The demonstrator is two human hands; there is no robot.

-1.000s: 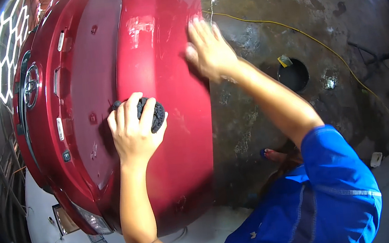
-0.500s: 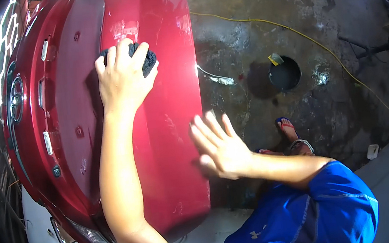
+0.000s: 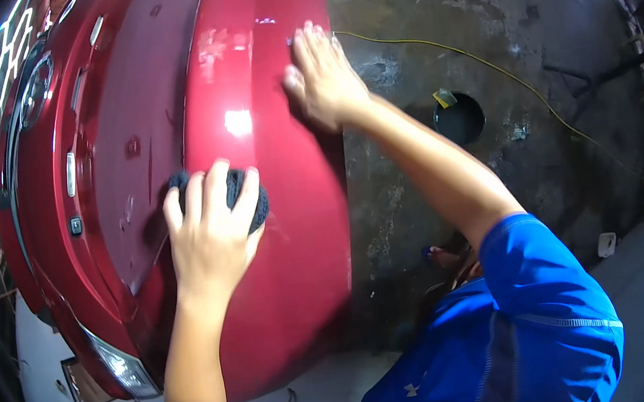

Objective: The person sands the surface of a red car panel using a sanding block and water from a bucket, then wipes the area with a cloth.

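Under my left hand (image 3: pixel 208 234) is a dark, fluffy cloth pad (image 3: pixel 259 206), gripped against the glossy red rear panel (image 3: pixel 296 251) of a car. The fingers are curled over the pad, which shows between and around them. My right hand (image 3: pixel 323 82) is farther forward and to the right, fingers extended and palm down at the panel's right edge, slightly blurred, with nothing visible in it. Pale smears and a bright reflection mark the paint ahead of my left hand. A duller maroon strip (image 3: pixel 128 104) runs along the panel's left.
A tail light (image 3: pixel 122 365) sits at the lower left of the car. On the stained concrete floor (image 3: pixel 408 191) are a dark bucket (image 3: pixel 464 121) with a yellow item on its rim, a yellow cord (image 3: pixel 480 58) and a dark metal stand (image 3: pixel 594 75). Hexagonal lights glow at far left.
Since half a second ago my left hand and pad have moved back toward me, while my right hand has swept forward along the edge, near where it was a second ago.
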